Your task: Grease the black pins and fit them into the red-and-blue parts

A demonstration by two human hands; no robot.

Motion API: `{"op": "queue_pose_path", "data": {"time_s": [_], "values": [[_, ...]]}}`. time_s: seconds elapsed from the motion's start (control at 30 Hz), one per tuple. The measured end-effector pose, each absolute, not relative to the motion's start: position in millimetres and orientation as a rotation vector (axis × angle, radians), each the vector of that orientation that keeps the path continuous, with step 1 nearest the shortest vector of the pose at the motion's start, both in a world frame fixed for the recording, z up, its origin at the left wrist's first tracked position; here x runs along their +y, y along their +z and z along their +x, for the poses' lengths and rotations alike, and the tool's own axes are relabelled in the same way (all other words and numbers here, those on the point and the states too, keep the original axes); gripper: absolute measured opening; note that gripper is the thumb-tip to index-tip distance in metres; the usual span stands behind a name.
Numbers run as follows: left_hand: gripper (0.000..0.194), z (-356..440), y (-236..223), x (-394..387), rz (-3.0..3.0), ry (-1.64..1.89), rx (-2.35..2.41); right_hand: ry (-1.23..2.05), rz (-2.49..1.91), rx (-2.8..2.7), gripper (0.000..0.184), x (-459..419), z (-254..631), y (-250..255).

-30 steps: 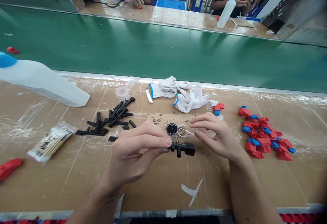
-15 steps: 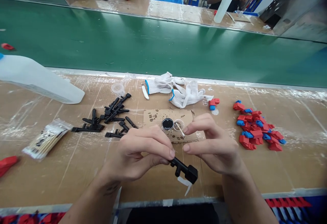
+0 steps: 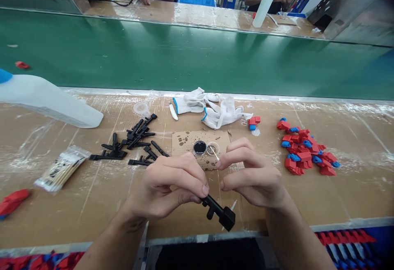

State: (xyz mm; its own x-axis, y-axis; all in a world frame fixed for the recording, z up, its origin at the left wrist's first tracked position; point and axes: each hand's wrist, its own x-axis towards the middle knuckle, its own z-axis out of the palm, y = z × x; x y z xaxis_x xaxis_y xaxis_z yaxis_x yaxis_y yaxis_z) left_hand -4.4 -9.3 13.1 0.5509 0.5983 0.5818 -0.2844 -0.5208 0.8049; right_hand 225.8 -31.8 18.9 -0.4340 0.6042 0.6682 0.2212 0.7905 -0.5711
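**Left hand (image 3: 166,184) pinches a black plastic fitting (image 3: 219,213) above the worktop (image 3: 92,208)**

The left hand is closed around the thin end of the fitting, gripping it between thumb and fingers. The T-shaped fitting sticks out to the right, its blocky head pointing toward the near edge of the worktop. The right hand (image 3: 252,175) holds nothing: its fingers curve in a loose, narrow opening, just beside the fitting without touching it.

Beyond the hands, a cardboard scrap (image 3: 184,142) carries a jar of black liquid (image 3: 200,148) and a clear cap (image 3: 213,148) with a cotton swab (image 3: 214,153) resting in it. More black fittings (image 3: 135,138) lie to the left, red-and-blue parts (image 3: 304,149) are heaped to the right, and white work gloves (image 3: 197,104) lie further back.
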Motion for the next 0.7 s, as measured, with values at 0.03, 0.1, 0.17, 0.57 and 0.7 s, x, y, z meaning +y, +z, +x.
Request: {"op": "queue_pose_path", "data": {"time_s": [0.03,0.1,0.17,0.57,0.7], "values": [[0.011,-5,13,-9,1.804,1.129,0.252,0.493,-0.623,-2.017,0.014,-32,228,19],[0.011,-6,13,-10,1.796,1.129,0.239,0.472,-0.634,-2.022,0.013,-33,232,20],[0.011,-7,13,-10,1.789,1.135,0.217,0.452,-0.648,-2.019,0.013,-36,236,21],[0.011,-7,9,-10,1.780,1.168,0.185,0.272,-0.958,-1.951,0.013,-108,286,34],[0.011,-6,9,-9,1.777,1.176,0.194,0.229,-1.040,-1.908,0.012,-134,297,35]]}}
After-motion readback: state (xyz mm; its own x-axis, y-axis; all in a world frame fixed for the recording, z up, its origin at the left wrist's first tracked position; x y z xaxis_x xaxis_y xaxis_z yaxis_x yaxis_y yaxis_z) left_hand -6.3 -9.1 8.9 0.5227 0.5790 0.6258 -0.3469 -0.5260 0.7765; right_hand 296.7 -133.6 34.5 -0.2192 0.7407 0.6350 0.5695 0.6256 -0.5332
